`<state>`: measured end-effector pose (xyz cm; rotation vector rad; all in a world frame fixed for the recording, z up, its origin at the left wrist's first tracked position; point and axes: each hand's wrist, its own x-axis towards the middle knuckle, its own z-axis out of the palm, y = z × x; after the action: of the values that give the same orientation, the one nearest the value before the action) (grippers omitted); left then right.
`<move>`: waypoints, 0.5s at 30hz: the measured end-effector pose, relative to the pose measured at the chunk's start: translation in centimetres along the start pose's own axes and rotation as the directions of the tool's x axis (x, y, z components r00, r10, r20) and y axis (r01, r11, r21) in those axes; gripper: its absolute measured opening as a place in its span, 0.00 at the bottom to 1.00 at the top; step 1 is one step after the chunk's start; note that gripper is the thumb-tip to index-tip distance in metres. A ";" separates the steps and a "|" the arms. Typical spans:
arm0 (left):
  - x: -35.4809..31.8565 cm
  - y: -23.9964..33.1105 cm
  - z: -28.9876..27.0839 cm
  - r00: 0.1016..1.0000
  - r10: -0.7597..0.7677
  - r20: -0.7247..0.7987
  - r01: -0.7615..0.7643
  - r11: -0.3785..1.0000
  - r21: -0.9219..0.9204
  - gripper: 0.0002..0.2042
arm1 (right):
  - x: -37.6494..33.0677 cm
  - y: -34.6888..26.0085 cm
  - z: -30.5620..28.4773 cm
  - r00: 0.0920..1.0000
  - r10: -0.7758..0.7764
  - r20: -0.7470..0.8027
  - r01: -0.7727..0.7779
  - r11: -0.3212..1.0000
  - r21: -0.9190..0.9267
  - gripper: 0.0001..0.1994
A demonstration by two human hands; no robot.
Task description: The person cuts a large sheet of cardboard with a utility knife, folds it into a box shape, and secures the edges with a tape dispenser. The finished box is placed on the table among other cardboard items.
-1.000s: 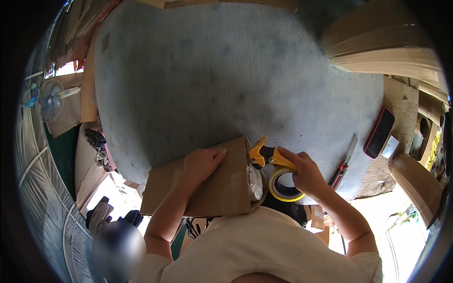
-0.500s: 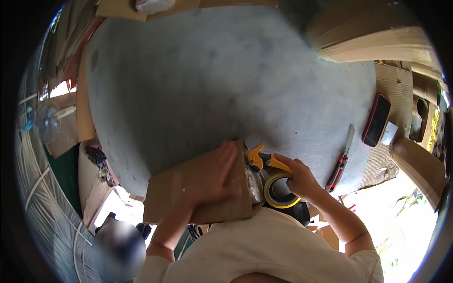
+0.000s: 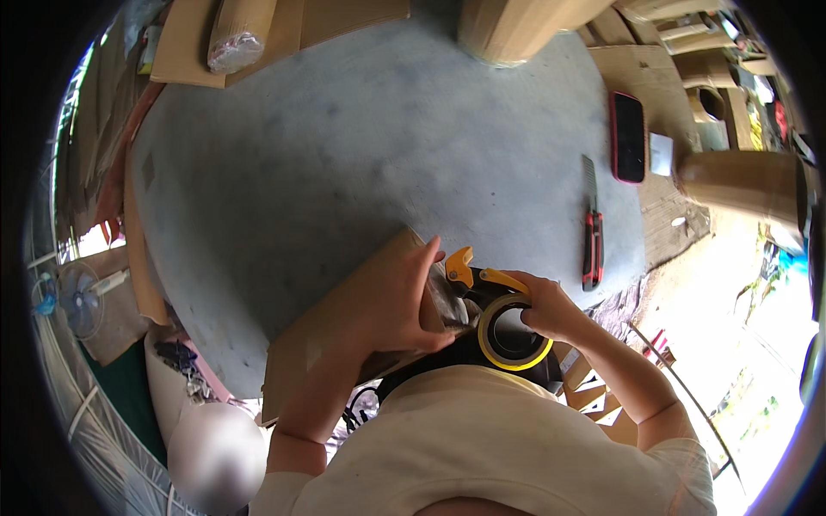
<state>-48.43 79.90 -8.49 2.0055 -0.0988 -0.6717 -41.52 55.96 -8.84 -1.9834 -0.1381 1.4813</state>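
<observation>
A brown cardboard box (image 3: 323, 322) lies slantwise at the table's near edge, against my front. Across its right end spreads my left hand (image 3: 400, 301), fingers over the far edge and thumb along the near one, gripping it. Something in clear plastic wrap (image 3: 447, 303) shows in the box's right end; what it is I cannot make out. My right hand (image 3: 551, 305) is closed on a tape dispenser (image 3: 460, 267) with a yellow-orange head and handle. Its tape roll (image 3: 516, 361), with a yellow rim, hangs below the fingers. The dispenser's head is just beside the box's open end.
On the grey table (image 3: 344, 138) a red-and-black utility knife (image 3: 593, 249) lies at the right, blade out. Past it are a phone (image 3: 628, 138) and a white card (image 3: 661, 155) on cardboard. Wrapped cardboard tubes (image 3: 525, 30) stand at the far side; a fan (image 3: 82, 297) is at the left.
The view has shifted. The box has turned, its right end swinging away from me, and my left hand has gone from a blurred sweep across its top to gripping that end. The right hand keeps the dispenser.
</observation>
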 end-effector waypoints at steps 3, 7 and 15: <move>0.3 -0.4 0.0 0.999 0.033 0.004 -0.033 0.999 -0.012 0.48 | -2.5 0.9 1.0 0.996 -0.010 -0.084 0.013 0.999 0.030 0.32; -0.1 -1.5 0.6 0.999 0.032 -0.008 -0.033 0.998 -0.059 0.42 | -5.2 3.0 3.1 0.978 -0.076 -0.195 0.080 0.997 0.014 0.32; 0.1 -1.3 0.8 1.000 0.012 0.016 -0.009 0.986 -0.167 0.38 | -11.6 4.4 8.7 0.927 -0.033 -0.373 0.076 0.992 0.100 0.31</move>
<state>-49.00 79.91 -9.87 1.8375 -0.0614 -0.6683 -54.65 51.13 -3.07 -2.1075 0.0524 1.0308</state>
